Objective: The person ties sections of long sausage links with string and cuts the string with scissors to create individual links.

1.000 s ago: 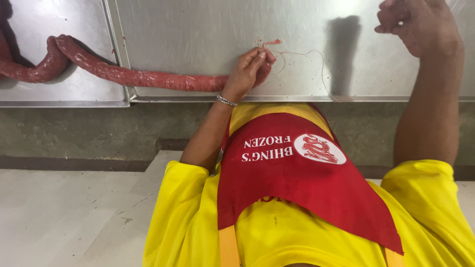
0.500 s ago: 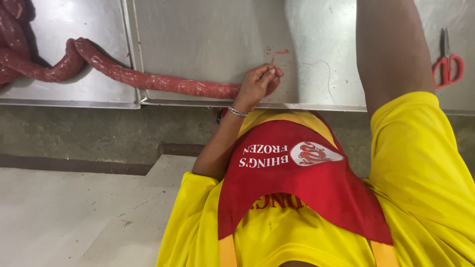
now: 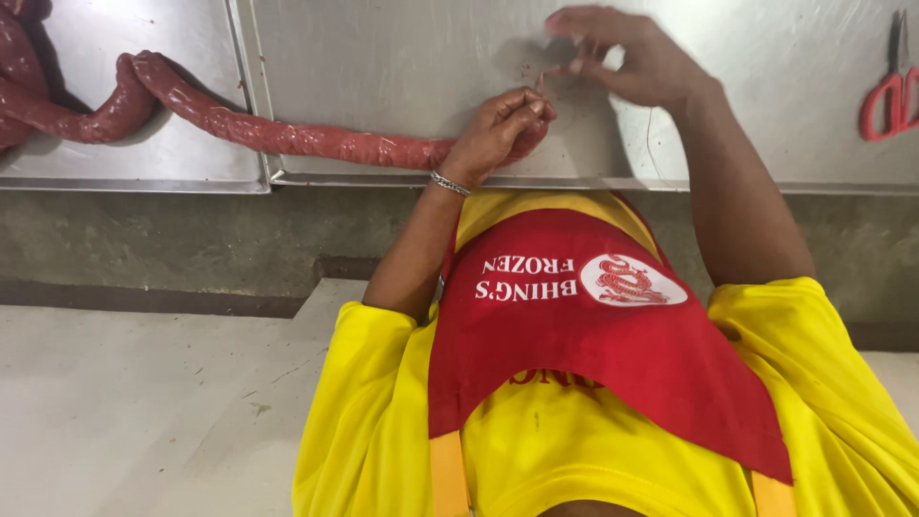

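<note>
A long dark red sausage (image 3: 287, 139) lies across the steel table (image 3: 383, 57) and curls away at the far left. My left hand (image 3: 498, 134), a metal bracelet on its wrist, grips the sausage's near end at the table's front edge. A thin string (image 3: 548, 78) rises from that end. Just above and to the right, my right hand (image 3: 622, 57) pinches the string. The two hands are close together, almost touching.
Red-handled scissors (image 3: 885, 96) lie on the table at the far right. A steel tray (image 3: 144, 163) on the left holds the sausage's coiled part. My yellow shirt and red apron (image 3: 593, 335) fill the lower view, with pale floor to the left.
My right hand has come down from the upper right to the string beside my left hand. The left hand has kept hold of the sausage end. The view shifted slightly.
</note>
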